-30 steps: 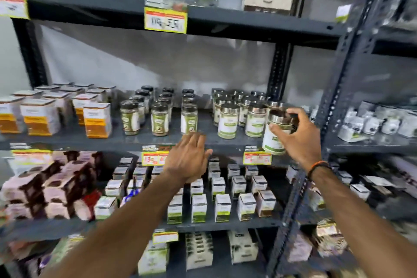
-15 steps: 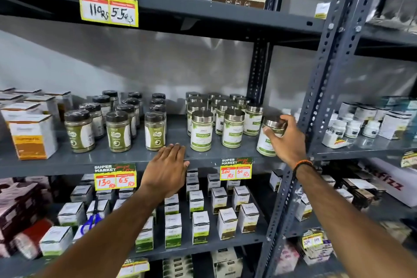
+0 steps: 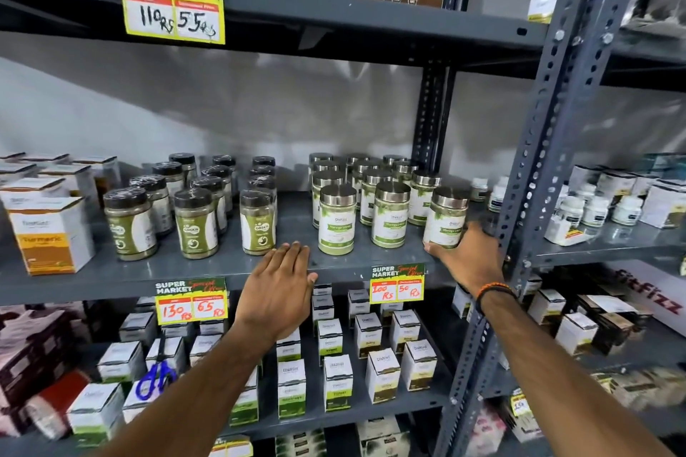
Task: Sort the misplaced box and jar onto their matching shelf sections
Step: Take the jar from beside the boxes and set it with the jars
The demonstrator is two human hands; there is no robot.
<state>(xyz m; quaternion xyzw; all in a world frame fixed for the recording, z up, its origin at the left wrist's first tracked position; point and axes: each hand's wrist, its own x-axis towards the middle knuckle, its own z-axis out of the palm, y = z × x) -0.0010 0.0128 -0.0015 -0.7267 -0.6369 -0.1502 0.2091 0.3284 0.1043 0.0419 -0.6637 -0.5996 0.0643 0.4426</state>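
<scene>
A silver-lidded jar point(image 3: 446, 216) with a white and green label stands at the right end of the middle shelf point(image 3: 208, 265), beside several matching silver-lidded jars point(image 3: 371, 204). My right hand point(image 3: 469, 252) wraps around the jar's base from the right. My left hand point(image 3: 278, 287) lies flat, fingers together, on the shelf's front edge and holds nothing. Dark-lidded jars of green powder point(image 3: 193, 211) stand left of centre. Orange and white turmeric boxes point(image 3: 48, 230) fill the shelf's left end.
A grey perforated upright point(image 3: 553, 130) rises just right of the held jar. Small white bottles point(image 3: 590, 211) sit on the neighbouring shelf beyond it. Small white and green boxes point(image 3: 337, 378) and blue-handled scissors point(image 3: 156, 378) lie on the shelf below. Yellow price tags point(image 3: 191, 302) hang from shelf edges.
My right hand has lowered the jar onto the shelf's right end and slid from its lid down to its base. My left hand stayed on the shelf edge. The view moved closer.
</scene>
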